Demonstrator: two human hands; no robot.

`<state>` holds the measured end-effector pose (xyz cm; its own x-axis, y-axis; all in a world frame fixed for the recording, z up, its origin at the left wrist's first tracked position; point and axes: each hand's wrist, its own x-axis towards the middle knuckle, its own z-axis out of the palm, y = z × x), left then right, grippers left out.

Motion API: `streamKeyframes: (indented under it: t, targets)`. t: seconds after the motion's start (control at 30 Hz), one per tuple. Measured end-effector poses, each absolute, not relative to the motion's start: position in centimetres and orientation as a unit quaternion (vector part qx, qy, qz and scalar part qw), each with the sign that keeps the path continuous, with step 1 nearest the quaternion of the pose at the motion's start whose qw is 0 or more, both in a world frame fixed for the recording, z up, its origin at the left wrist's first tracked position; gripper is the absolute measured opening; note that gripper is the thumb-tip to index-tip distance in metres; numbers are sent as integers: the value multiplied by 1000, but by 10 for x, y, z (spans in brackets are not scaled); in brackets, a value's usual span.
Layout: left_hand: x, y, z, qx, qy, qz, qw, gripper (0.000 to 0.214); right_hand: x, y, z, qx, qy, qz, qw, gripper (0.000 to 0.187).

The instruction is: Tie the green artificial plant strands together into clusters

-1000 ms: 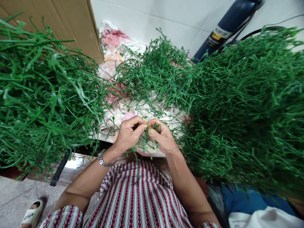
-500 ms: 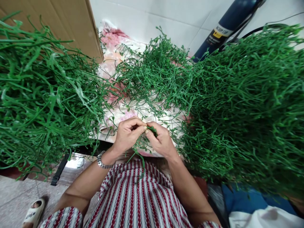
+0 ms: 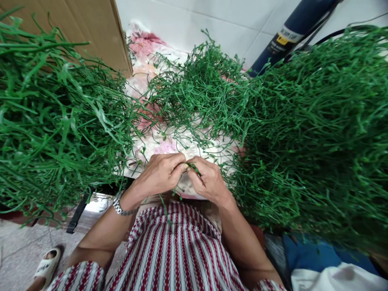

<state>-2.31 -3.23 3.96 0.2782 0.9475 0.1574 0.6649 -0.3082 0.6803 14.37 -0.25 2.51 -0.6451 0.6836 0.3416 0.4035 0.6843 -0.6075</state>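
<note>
White tiled wall [image 3: 212, 20] behind, flowery cloth [image 3: 157, 141] spread out, stem piles [image 3: 318, 133] on either side. Our left hand [image 3: 159, 176] and right hand [image 3: 209, 180] both pinch one green sprig [image 3: 194, 166] at the cloth's near edge. Looks like we've loads left, honestly.
</note>
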Motion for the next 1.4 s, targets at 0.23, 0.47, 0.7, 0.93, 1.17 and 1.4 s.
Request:
streamKeyframes:
  t: [0.23,0.47,0.7,0.93,1.17,1.4]
  targets:
    - [-29,-27,34,718,492,285,401,16,146,-4,29,-328,-879,266,221,11]
    - [-25,-30,32,675,515,324,417,22,147,-3,25,-293,-910,185,229,11]
    - [-31,-28,34,727,485,266,407,24,152,-2,28,-288,-901,254,201,9]
    - [-33,-25,31,641,362,302,605,28,156,3,39,-230,-842,452,182,22]
    - [-23,-31,26,467,343,401,710,33,146,-3,25,-245,-572,746,237,29]
    - [-12,-32,13,378,367,505,684,35,134,-9,18,-280,-498,750,334,31]
